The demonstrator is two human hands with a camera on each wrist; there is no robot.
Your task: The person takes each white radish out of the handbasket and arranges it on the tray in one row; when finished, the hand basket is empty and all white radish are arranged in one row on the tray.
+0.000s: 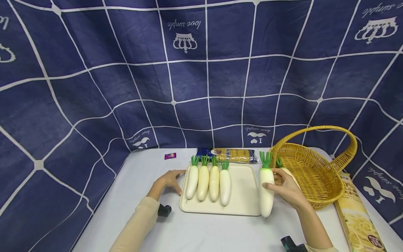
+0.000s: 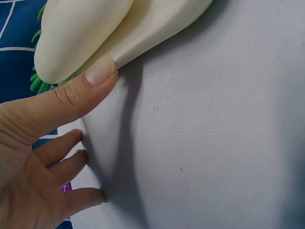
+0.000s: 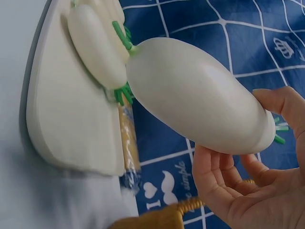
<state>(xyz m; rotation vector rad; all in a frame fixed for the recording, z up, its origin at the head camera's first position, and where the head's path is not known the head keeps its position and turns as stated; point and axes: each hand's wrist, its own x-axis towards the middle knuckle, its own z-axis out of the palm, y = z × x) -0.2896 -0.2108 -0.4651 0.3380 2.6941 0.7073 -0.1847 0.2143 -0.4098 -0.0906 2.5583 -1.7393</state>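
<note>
A cream tray (image 1: pixel 244 189) holds several white radishes (image 1: pixel 225 187) with green stems, side by side in its left part. My left hand (image 1: pixel 167 180) rests at the tray's left edge, its thumb (image 2: pixel 97 76) touching the rim and the other fingers spread near the tabletop. Above the tray's right edge, my right hand (image 1: pixel 288 187) grips a white radish (image 1: pixel 266 196) between thumb and fingers, stems pointing away. Partly hidden behind that hand, another radish (image 1: pixel 291 174) lies at the left side of the wicker basket (image 1: pixel 315 175); whether it is inside, I cannot tell.
A blue and yellow pasta packet (image 1: pixel 233 155) lies behind the tray. On the table's far left is a small purple packet (image 1: pixel 170 156). A long yellow noodle package (image 1: pixel 360 217) lies right of the basket. Blue patterned cloth (image 1: pixel 189 80) hangs behind the table.
</note>
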